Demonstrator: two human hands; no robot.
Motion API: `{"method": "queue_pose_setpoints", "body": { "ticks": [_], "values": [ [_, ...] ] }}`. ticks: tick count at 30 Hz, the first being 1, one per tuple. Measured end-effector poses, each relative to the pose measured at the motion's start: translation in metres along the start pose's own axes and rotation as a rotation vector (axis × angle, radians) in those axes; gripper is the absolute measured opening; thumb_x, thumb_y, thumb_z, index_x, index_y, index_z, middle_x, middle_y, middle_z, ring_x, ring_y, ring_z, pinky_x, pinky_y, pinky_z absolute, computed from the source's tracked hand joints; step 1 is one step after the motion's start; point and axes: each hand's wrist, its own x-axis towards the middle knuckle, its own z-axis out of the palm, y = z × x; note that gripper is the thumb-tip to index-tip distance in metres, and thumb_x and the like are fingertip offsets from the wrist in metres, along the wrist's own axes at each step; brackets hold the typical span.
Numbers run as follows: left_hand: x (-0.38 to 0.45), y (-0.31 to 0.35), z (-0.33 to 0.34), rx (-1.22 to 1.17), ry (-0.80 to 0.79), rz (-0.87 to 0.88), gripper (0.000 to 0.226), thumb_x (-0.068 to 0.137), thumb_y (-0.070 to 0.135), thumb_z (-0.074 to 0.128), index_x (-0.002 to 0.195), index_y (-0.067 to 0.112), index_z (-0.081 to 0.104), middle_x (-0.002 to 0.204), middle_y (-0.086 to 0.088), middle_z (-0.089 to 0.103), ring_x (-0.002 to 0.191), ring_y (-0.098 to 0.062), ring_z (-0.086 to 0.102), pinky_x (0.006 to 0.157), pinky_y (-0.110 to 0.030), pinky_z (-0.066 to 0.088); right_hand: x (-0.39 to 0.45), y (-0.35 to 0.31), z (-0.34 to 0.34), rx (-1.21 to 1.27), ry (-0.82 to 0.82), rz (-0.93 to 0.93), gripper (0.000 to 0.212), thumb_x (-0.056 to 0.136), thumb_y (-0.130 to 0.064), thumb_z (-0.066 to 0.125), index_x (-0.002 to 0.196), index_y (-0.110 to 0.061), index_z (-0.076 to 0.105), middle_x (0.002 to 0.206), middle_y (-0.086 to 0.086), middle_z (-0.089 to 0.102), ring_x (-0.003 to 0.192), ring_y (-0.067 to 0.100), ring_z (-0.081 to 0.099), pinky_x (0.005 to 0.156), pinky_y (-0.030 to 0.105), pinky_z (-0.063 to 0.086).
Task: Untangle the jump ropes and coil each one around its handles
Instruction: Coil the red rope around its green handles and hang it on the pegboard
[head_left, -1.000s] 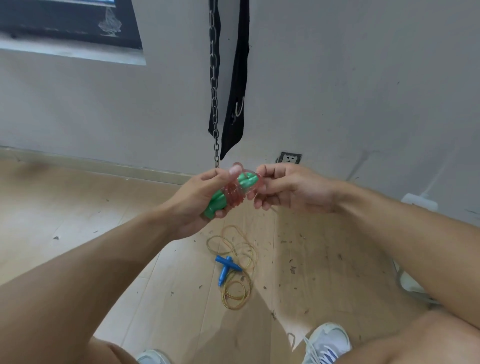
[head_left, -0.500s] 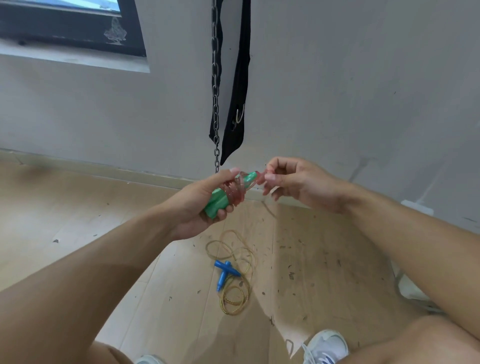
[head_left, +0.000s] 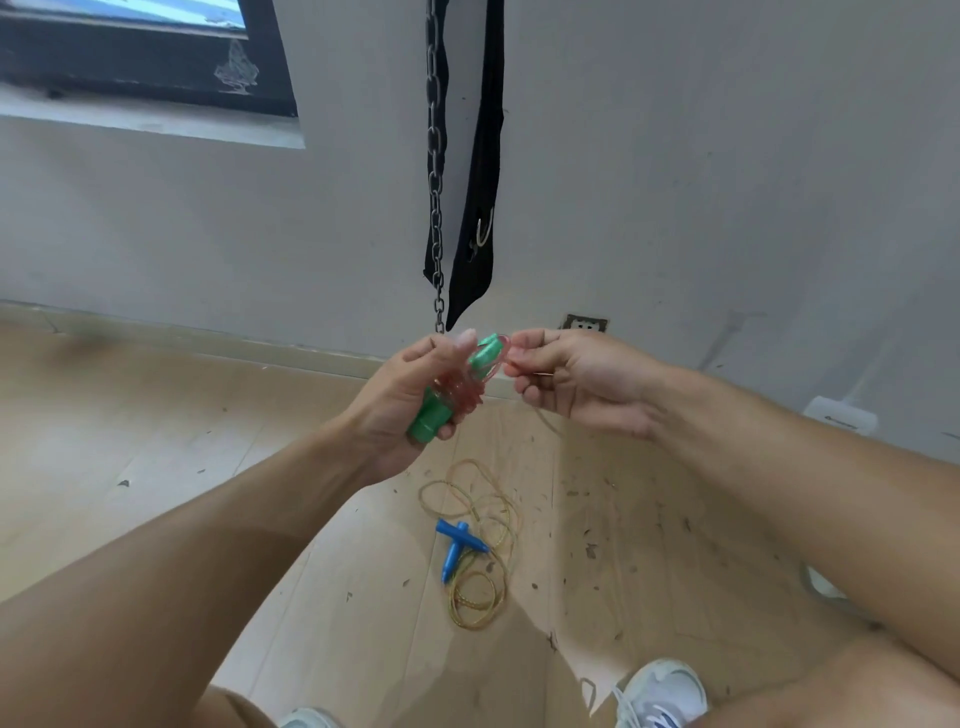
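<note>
While the person stands over the wooden floor (head_left: 156, 467) facing a grey wall (head_left: 727, 182), both hands are raised in front of them, close together at about the level of the skirting. Up at the far left of the wall is a dark-framed window (head_left: 156, 67). The left hand (head_left: 405, 400) grips a pair of green handles (head_left: 434, 415), fingers curled round them and thumb laid along the top, with a pink rope (head_left: 460, 389) already wound in tight turns around the middle of the handles. Behind the hands a chain (head_left: 435, 156) and a black strap (head_left: 480, 182) hang down the wall side by side, ending just above the left thumb. The right hand (head_left: 582, 384) sits just beside the handle tips, its thumb and forefinger pinching the loose end of the pink rope, the other fingers curled under; a faint length of it trails down below that hand. A socket (head_left: 587, 325) shows low on the wall above the right knuckles. Down on the floor, between the two forearms and well apart from the hands, lies a yellow rope (head_left: 478, 587) in loose, uncoiled loops, with its blue handles (head_left: 457, 540) crossed on top of it. Near the bottom edge a white shoe (head_left: 660, 691) pokes into view on the right, and bits of dark debris are scattered over the boards.
</note>
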Motion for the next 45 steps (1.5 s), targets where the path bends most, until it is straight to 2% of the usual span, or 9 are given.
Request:
{"method": "queue_pose_setpoints", "body": {
  "ticks": [5,9,11,14,21,29,34,38,45],
  "values": [
    [0.006,0.001,-0.004,0.054,0.172,0.045,0.029,0.077,0.029,0.077,0.067,0.019,0.052,0.076,-0.01,0.064,0.051,-0.019,0.052,0.035,-0.022,0.035,0.002,0.002,-0.011,-0.141,0.039,-0.094,0.013,0.093,0.005,0.062,0.102,-0.003,0.066,0.079,0.01,0.066,0.064,0.015,0.062,0.057,0.02,0.056],
    [0.007,-0.002,-0.001,0.037,0.237,0.073,0.022,0.085,0.025,0.072,0.094,0.008,0.061,0.074,-0.008,0.066,0.05,-0.017,0.054,0.036,-0.024,0.038,-0.002,0.01,-0.013,-0.397,0.008,-0.187,0.021,0.091,-0.003,0.069,0.111,-0.008,0.073,0.083,0.009,0.071,0.071,0.016,0.066,0.067,0.023,0.058],
    [0.008,-0.003,0.0,0.017,0.164,0.067,0.033,0.082,0.034,0.073,0.1,0.008,0.061,0.072,-0.007,0.064,0.051,-0.017,0.053,0.036,-0.023,0.038,-0.001,0.012,-0.01,-0.374,-0.012,-0.153,0.021,0.09,-0.002,0.068,0.111,-0.006,0.074,0.083,0.009,0.071,0.071,0.016,0.066,0.067,0.023,0.058],
    [0.007,-0.003,0.0,0.049,0.006,0.046,0.033,0.081,0.041,0.075,0.085,0.013,0.057,0.073,-0.006,0.06,0.05,-0.014,0.052,0.035,-0.021,0.039,0.003,0.003,-0.013,-0.264,-0.01,-0.078,0.017,0.092,0.003,0.063,0.105,-0.002,0.072,0.081,0.01,0.068,0.068,0.015,0.064,0.065,0.022,0.058],
    [0.011,-0.002,-0.006,0.285,0.057,-0.056,0.044,0.072,0.039,0.078,0.102,0.006,0.075,0.088,-0.015,0.072,0.065,-0.017,0.063,0.051,-0.025,0.048,0.002,-0.009,-0.036,-0.484,0.143,-0.196,0.015,0.092,0.002,0.066,0.102,-0.002,0.076,0.09,0.017,0.073,0.078,0.021,0.07,0.076,0.028,0.063],
    [0.007,-0.01,-0.006,0.396,-0.15,-0.072,0.027,0.095,0.034,0.057,0.11,0.012,0.06,0.103,-0.017,0.068,0.086,-0.024,0.067,0.081,-0.038,0.056,-0.011,-0.013,-0.045,-0.466,-0.089,-0.161,0.025,0.082,-0.017,0.076,0.098,0.001,0.07,0.105,0.018,0.072,0.096,0.024,0.072,0.083,0.026,0.057],
    [0.003,-0.012,0.011,0.366,-0.247,-0.044,0.031,0.093,0.029,0.062,0.113,0.007,0.055,0.102,-0.012,0.072,0.098,-0.033,0.07,0.087,-0.046,0.059,-0.008,-0.011,-0.037,-0.412,0.024,-0.252,0.022,0.088,-0.023,0.073,0.095,-0.005,0.065,0.086,0.01,0.074,0.081,0.018,0.069,0.068,0.024,0.055],
    [0.002,-0.011,0.017,0.346,-0.234,0.009,0.017,0.095,0.025,0.062,0.11,0.02,0.057,0.104,-0.02,0.065,0.103,-0.044,0.067,0.086,-0.057,0.058,-0.001,-0.006,-0.034,-0.422,0.143,-0.237,0.017,0.088,-0.022,0.076,0.089,-0.01,0.065,0.075,0.007,0.069,0.068,0.015,0.065,0.059,0.024,0.051],
    [0.004,-0.016,0.027,0.599,-0.09,0.242,0.009,0.1,0.025,0.055,0.109,0.025,0.052,0.103,-0.013,0.067,0.09,-0.022,0.073,0.074,-0.034,0.062,0.007,-0.007,-0.032,-0.425,0.284,-0.197,0.019,0.086,-0.03,0.079,0.088,-0.014,0.067,0.069,-0.002,0.069,0.067,0.012,0.065,0.056,0.026,0.047]
  ]
}}
